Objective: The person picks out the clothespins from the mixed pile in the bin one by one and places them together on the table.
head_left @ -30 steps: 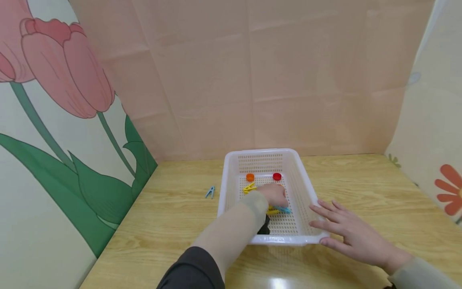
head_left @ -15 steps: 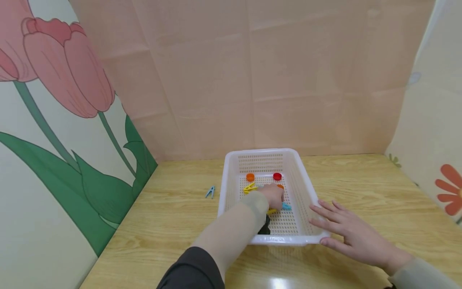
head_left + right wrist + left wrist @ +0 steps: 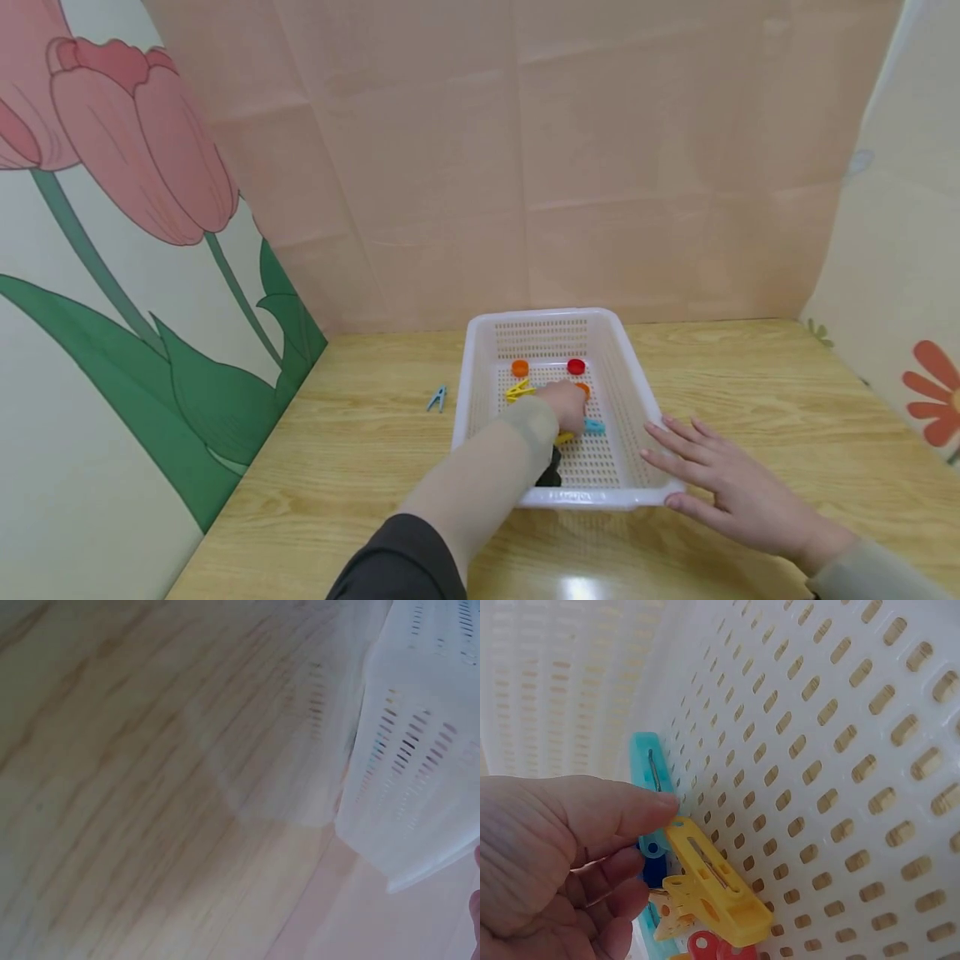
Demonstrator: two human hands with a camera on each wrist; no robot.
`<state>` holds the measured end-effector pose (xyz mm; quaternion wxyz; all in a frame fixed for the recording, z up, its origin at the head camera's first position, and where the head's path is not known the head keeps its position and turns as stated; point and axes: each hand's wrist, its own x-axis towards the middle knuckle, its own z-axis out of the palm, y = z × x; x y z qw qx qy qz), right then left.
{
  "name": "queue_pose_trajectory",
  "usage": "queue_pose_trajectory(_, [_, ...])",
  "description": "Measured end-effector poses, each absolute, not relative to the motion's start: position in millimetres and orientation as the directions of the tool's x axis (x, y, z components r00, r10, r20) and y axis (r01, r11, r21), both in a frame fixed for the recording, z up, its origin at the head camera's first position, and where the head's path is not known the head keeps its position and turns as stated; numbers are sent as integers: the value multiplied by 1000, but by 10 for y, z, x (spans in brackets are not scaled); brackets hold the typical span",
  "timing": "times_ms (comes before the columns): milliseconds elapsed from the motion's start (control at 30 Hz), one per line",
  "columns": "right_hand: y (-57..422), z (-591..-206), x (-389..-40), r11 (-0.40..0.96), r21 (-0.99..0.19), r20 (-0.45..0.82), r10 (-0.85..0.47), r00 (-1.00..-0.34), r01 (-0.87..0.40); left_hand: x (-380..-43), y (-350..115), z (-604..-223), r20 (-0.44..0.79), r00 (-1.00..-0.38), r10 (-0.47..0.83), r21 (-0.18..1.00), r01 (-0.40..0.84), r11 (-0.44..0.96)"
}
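My left hand [image 3: 562, 404] reaches down inside a white perforated plastic basket [image 3: 567, 500]. In the left wrist view its thumb lies across a teal clothespin [image 3: 646, 754], with the thumb tip right at the end of a yellow clothespin [image 3: 724, 889]. The other fingers curl beneath; I cannot tell whether they pinch the teal one. A pale orange clothespin [image 3: 676, 907] and a red piece [image 3: 720, 949] lie below the yellow one. My right hand [image 3: 738, 492] rests with spread, straight fingers at the basket's right front corner; only its fingertips show in the right wrist view.
Orange [image 3: 520, 367] and red [image 3: 576, 367] round caps lie at the basket's far end, near another yellow clothespin [image 3: 519, 391]. A blue clothespin [image 3: 437, 399] lies on the wooden table left of the basket. A pinkish sheet [image 3: 525, 167] hangs behind.
My left hand has drawn slightly left inside the basket, uncovering more of an orange cap. The light blue clothespin beside it has shifted a little away from me. My right hand stays in place.
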<state>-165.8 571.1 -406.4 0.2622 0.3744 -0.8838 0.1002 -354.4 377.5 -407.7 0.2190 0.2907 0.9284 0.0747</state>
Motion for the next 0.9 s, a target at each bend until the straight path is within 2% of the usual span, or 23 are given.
queue_pose_trajectory(300, [5697,-4113,-1681,681,37,601,-600,-528,-732,-3543,3750,-4090,-355,-741,570,274,500,822])
queue_pose_trajectory(733, [5705,-4151,-1667,693,51,596,-598,-535,-719,-3495,3666,-3893,-282,-781,557,364,450,816])
queue_pose_trajectory(900, [5706,-4134,-1635,711,55,559,-604,-568,-701,-3443,3582,-3689,-270,-778,567,384,453,804])
